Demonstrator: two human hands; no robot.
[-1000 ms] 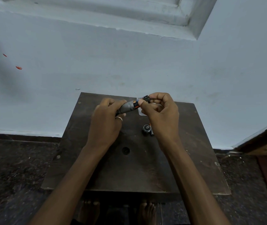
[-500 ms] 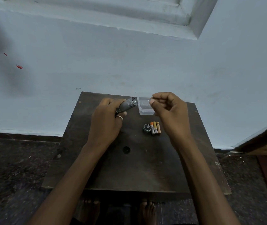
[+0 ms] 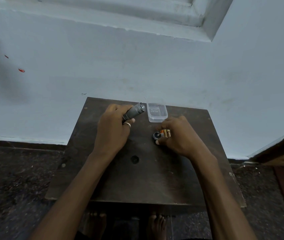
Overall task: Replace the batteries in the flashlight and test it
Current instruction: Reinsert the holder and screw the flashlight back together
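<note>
My left hand [image 3: 113, 129] grips a grey metal flashlight body [image 3: 134, 111], tilted with its open threaded end up and to the right. My right hand [image 3: 181, 135] is down on the dark wooden table [image 3: 137, 179], curled around a black round tail cap [image 3: 156, 135] and three small orange-and-gold batteries [image 3: 165, 133] lying side by side. Its thumb touches the cap's near side and its forefinger curls over the far side. The rest of the batteries is hidden under the fingers.
A small clear plastic container [image 3: 156, 112] stands at the table's back edge, just right of the flashlight's open end. The table has a round hole [image 3: 134, 159] in its middle and stands against a pale wall. My bare feet [image 3: 156, 226] show below its front edge.
My right hand pushed a dark piece into the flashlight's open end, let go, then dropped from beside the container to the cap and batteries. My left hand kept the flashlight in place.
</note>
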